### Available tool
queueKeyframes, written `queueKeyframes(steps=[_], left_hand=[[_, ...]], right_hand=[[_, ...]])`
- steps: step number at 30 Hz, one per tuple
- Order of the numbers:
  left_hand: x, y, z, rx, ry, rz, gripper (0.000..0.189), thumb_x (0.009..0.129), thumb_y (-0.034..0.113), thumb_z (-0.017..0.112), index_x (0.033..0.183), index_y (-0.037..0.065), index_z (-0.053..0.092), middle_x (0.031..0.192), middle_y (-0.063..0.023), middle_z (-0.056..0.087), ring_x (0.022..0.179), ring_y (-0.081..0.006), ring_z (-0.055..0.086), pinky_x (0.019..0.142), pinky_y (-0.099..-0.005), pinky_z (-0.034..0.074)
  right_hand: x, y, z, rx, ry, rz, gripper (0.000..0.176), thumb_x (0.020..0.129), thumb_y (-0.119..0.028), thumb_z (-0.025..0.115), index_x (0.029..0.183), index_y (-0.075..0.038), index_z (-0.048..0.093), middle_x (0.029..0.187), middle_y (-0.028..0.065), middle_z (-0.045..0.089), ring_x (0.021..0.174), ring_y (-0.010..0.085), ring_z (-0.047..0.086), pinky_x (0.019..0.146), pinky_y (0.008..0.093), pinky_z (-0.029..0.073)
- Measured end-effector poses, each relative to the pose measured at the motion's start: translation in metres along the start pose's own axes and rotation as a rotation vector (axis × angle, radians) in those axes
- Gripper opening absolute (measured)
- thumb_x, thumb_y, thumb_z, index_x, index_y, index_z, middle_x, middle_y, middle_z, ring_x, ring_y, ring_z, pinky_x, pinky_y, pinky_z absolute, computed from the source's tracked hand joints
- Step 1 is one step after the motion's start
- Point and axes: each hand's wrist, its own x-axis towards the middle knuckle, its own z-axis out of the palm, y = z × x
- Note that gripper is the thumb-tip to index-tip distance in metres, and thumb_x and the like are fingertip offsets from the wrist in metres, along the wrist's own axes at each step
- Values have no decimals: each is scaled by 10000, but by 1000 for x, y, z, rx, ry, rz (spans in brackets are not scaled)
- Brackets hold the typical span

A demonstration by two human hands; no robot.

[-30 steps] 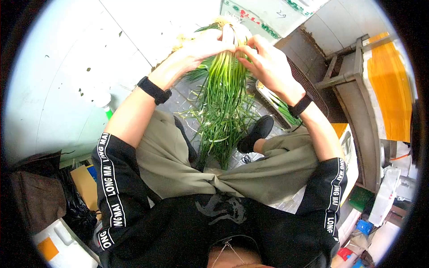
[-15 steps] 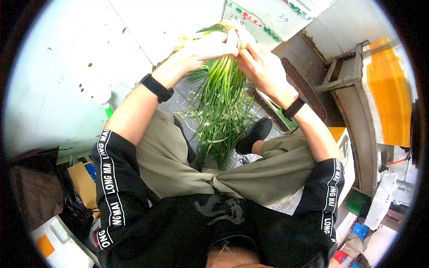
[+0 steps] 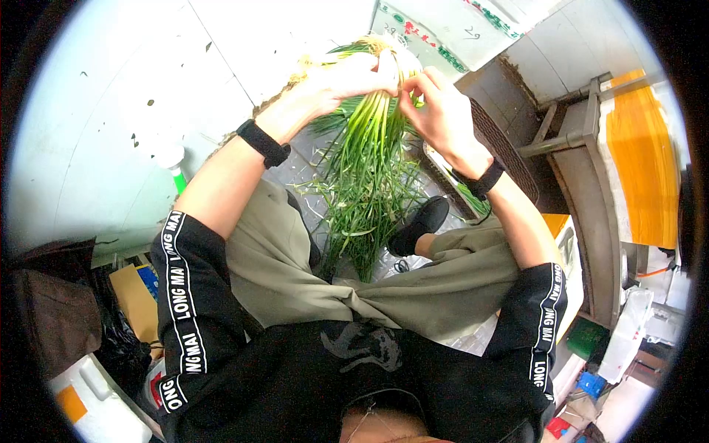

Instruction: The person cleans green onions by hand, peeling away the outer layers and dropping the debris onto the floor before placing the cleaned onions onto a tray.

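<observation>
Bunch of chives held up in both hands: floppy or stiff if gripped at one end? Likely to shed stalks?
Likely floppy: the bunch of chives hangs limp from the left hand and splays at the tips. Probably light, since fingers alone hold it up. Single stalks may slip out: no tie shows, and the right hand pinches at the top.

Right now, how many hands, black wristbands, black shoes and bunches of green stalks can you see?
Hands: 2, the left hand and the right hand
Black wristbands: 2
Black shoe: 1
Bunch of green stalks: 1
Total: 6
</observation>
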Motion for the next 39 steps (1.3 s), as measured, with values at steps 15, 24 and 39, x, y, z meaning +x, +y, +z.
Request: queueKeyframes(steps=[15, 24, 39], left_hand=[[-1, 9, 8, 85, 31, -82, 258, 788, 281, 702, 880, 43, 737, 873, -50, 685, 861, -129, 591, 823, -274, 432], [-4, 16, 12, 100, 20, -79, 247, 778, 220, 706, 921, 20, 731, 875, -58, 686, 843, -129, 596, 810, -270, 445], [-1, 10, 22, 276, 61, -53, 220, 828, 208, 672, 867, -8, 686, 714, -55, 639, 676, -133, 575, 685, -282, 465]], right_hand=[[15, 6, -17, -55, 24, -63, 208, 858, -202, 687, 1021, -116, 589, 928, 84, 566, 739, 300, 639, 640, 393, 542], [10, 14, -12, -185, -56, -232, 128, 852, -171, 619, 960, -112, 585, 939, 77, 566, 875, 266, 601, 710, 382, 522], [21, 14, -12, -279, -160, -236, 157, 839, -123, 578, 953, -19, 552, 919, 118, 530, 909, 287, 582, 748, 382, 519]])
